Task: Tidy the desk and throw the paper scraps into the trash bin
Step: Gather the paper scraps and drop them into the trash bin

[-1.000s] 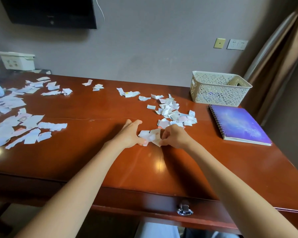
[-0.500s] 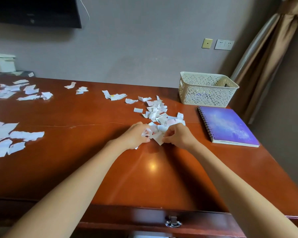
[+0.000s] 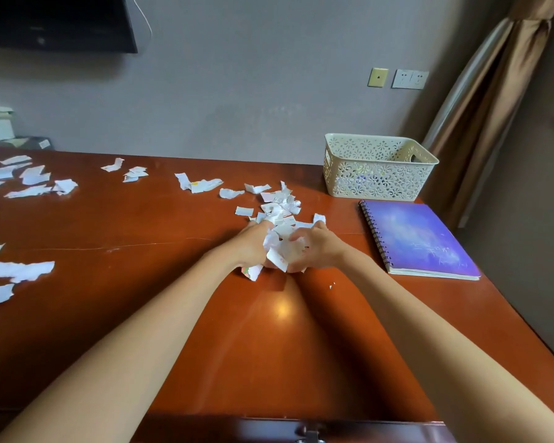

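Both hands have pushed further into the heap over the last second, and the wad between them is fuller than it was. Far left on the desk (image 3: 141, 282), loose scraps (image 3: 16, 271) lie spread and untouched, probably left for a later pass. At the middle, the left hand (image 3: 253, 247) curls its fingers round one side of the gathered scraps (image 3: 282, 249) and the right hand (image 3: 319, 251) curls in from the other. The two squeeze the paper between them like a pair of scoops, which should keep small bits from slipping out on the lift. Stray pieces (image 3: 279, 203) lie just beyond the fingertips, not yet swept in, and a tiny crumb (image 3: 331, 285) sits by the right wrist. Further right stand a perforated basket (image 3: 375, 180) and a purple notebook (image 3: 419, 241), both apart from the paper. No trash bin is in view
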`<state>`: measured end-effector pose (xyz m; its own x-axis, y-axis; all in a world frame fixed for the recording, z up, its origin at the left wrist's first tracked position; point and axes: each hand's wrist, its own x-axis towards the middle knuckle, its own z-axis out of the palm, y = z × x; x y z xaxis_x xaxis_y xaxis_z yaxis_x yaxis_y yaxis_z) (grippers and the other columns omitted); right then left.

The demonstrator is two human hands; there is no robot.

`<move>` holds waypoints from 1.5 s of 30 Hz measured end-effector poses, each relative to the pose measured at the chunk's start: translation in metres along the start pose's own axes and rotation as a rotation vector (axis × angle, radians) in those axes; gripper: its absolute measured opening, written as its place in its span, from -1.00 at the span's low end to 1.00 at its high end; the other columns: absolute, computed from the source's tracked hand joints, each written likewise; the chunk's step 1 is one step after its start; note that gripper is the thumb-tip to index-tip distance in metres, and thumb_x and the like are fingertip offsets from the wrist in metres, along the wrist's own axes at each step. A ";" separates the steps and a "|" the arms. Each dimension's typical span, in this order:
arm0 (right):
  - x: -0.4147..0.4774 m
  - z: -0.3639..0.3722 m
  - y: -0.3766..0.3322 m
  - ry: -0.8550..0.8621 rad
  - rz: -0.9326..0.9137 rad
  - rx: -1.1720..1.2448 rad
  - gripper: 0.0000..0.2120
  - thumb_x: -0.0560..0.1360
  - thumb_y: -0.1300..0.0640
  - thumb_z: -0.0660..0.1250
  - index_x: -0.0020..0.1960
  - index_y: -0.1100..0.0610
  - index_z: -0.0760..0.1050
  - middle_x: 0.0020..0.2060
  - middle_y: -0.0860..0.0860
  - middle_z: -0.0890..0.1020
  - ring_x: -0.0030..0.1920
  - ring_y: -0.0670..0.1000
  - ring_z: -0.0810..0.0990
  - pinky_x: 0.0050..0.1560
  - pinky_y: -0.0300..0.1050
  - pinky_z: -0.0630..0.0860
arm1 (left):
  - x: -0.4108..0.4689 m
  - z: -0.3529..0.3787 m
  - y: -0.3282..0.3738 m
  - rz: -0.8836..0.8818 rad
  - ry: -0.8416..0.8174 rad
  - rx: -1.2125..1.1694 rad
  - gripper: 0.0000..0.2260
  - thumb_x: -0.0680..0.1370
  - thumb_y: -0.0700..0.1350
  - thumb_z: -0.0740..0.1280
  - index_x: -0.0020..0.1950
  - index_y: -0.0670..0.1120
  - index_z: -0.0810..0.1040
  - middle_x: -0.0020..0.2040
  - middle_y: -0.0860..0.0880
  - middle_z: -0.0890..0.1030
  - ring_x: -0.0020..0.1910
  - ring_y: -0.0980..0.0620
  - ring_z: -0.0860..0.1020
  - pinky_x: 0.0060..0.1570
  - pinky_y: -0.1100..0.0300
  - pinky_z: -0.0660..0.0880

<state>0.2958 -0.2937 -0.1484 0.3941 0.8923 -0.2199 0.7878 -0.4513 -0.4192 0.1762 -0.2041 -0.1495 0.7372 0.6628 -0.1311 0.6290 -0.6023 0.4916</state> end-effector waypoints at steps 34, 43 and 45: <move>-0.038 0.006 0.002 0.052 -0.080 0.565 -0.84 0.42 0.24 0.38 -0.16 0.12 0.38 -0.36 0.13 0.58 -0.55 -0.11 0.44 -0.50 -0.29 0.30 | -0.030 -0.001 -0.016 -0.275 0.347 -0.529 -0.66 0.50 -0.07 0.37 0.22 -0.20 0.51 0.18 -0.20 0.59 0.12 -0.15 0.57 0.00 0.08 0.53; -0.037 0.018 -0.027 -0.195 -0.015 0.195 -0.52 0.43 0.26 0.40 0.27 0.18 0.29 -0.42 0.03 0.51 -0.59 -0.11 0.43 -0.59 -0.35 0.34 | -0.063 0.002 -0.015 -0.327 0.343 -0.580 -0.64 0.57 -0.13 0.28 0.32 -0.27 0.42 0.27 -0.25 0.52 0.23 -0.20 0.51 0.06 0.07 0.51; -0.036 0.017 -0.030 -0.202 -0.006 0.165 -0.75 0.43 0.26 0.41 -0.01 0.15 0.37 -0.44 0.03 0.51 -0.65 -0.14 0.42 -0.63 -0.37 0.33 | -0.067 0.000 -0.013 -0.336 0.346 -0.587 -0.64 0.57 -0.14 0.26 0.33 -0.28 0.41 0.27 -0.26 0.51 0.23 -0.20 0.50 -0.17 0.18 0.48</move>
<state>0.2499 -0.3123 -0.1423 0.2737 0.8828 -0.3818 0.6957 -0.4558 -0.5552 0.1185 -0.2406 -0.1476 0.3487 0.9290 -0.1244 0.5000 -0.0721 0.8630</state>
